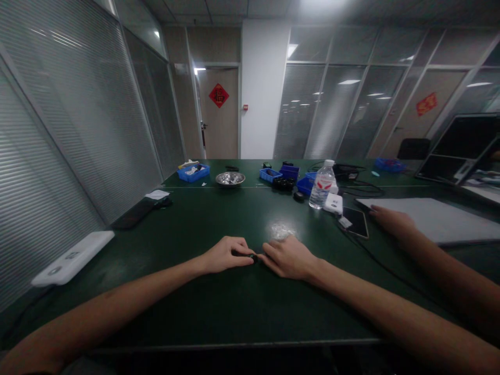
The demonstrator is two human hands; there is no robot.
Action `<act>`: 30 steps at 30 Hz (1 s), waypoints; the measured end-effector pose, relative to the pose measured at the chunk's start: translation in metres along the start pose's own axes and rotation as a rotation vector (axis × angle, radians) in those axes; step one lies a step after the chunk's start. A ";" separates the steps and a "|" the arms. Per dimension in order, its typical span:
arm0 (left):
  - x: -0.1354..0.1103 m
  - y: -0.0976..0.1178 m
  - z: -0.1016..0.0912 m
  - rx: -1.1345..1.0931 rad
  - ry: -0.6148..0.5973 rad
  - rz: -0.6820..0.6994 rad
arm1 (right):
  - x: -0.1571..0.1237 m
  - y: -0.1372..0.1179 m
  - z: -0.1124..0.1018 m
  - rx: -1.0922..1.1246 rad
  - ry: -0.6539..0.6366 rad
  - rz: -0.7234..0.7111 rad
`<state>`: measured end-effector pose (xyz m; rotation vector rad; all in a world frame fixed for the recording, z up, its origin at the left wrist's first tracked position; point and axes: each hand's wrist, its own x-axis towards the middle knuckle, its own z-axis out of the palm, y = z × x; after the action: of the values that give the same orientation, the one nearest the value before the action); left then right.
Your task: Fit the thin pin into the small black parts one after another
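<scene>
Dark green table [219,307] fills the lower half of the view, and near its middle the two hands meet on a small dark part [253,257], most of it buried under the fingers. Only a short black sliver and a rounded tip show in the gap between the hands, too small and dim to name. The left hand [226,254] is curled shut around the part's 9 o'clock end. The right hand [287,257] lies knuckles-up with its fingertips against the 3 o'clock end, but whether it grips or merely touches cannot be told. What shows of the part lies flat and runs from 9 to 3 o'clock, rounded tip toward the right hand. Both forearms are cut off by the bottom edge. At 2 o'clock from the hands, well apart, a co-worker's hand [390,219] rests just beside a phone [356,222], with a water bottle [322,185] beyond it. At 12 o'clock, far across the table, stands a steel bowl [230,178], its contents unclear.
</scene>
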<state>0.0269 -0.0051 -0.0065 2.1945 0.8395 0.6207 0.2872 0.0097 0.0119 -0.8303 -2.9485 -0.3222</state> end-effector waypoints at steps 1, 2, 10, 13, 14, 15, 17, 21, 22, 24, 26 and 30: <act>0.000 0.000 0.000 0.004 0.004 0.001 | 0.000 0.000 0.000 0.003 0.003 -0.002; 0.000 0.000 0.000 0.008 0.011 0.003 | 0.000 0.000 0.000 0.008 0.006 -0.004; -0.002 -0.001 0.000 0.025 0.032 -0.013 | 0.002 -0.001 0.003 0.034 0.036 -0.008; -0.003 0.002 0.000 0.061 0.067 -0.014 | 0.004 0.000 0.003 0.047 0.044 -0.016; -0.004 0.003 0.001 0.079 0.084 -0.014 | 0.005 0.000 0.002 0.056 0.049 -0.013; -0.004 0.003 0.001 0.093 0.099 -0.017 | 0.005 0.000 0.002 0.066 0.056 -0.010; -0.005 0.004 0.001 0.109 0.113 -0.024 | 0.007 0.000 0.003 0.092 0.061 -0.011; -0.005 0.001 0.000 0.114 0.108 -0.057 | 0.010 0.003 0.010 0.136 0.060 -0.040; -0.004 0.000 0.000 0.119 0.105 -0.071 | 0.011 0.004 0.013 0.151 0.068 -0.037; -0.002 -0.002 0.000 0.130 0.109 -0.108 | 0.012 0.005 0.018 0.188 0.074 -0.035; 0.002 -0.004 0.000 0.126 0.108 -0.150 | 0.015 0.007 0.022 0.233 0.084 -0.027; 0.007 -0.008 -0.001 0.080 0.118 -0.201 | 0.019 0.011 0.026 0.342 0.071 0.041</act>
<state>0.0278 0.0051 -0.0107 2.1253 1.1489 0.6311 0.2768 0.0334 -0.0090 -0.8100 -2.7978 0.1497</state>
